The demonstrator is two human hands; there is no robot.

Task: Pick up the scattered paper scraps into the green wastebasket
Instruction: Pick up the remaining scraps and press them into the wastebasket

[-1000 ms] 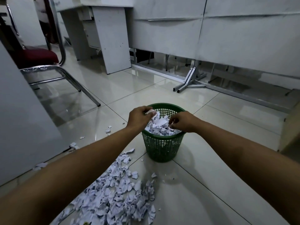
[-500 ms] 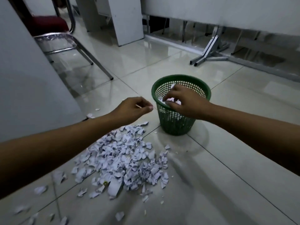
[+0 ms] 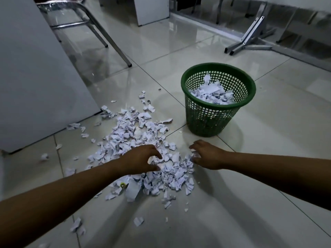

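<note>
Left grip: the left hand (image 3: pixel 141 159) is resting on the near part of the scrap pile (image 3: pixel 143 149), nearer the viewer than the wastebasket (image 3: pixel 213 120); its fingers are curling down into the paper and pinching some scraps.
Right grip: the right hand (image 3: pixel 207 155) is lying at the pile's edge on the wastebasket side, just in front of the wastebasket; its fingers are bending round a few white scraps.
Scrap pile: torn white bits, crumpled and ragged, some showing faint print, are spreading over the floor (image 3: pixel 250 203) beside the wastebasket on the side of the grey panel (image 3: pixel 35 77); loose strays are lying further out.
Wastebasket: green plastic, round, tapering downward, with a solid rim and lattice walls; it is standing upright and is holding a heap of white scraps.
Floor: glossy pale tiles with thin dark joints are reflecting the light.
Behind wastebasket: the metal chair legs (image 3: pixel 100 31) are standing well apart from it.
</note>
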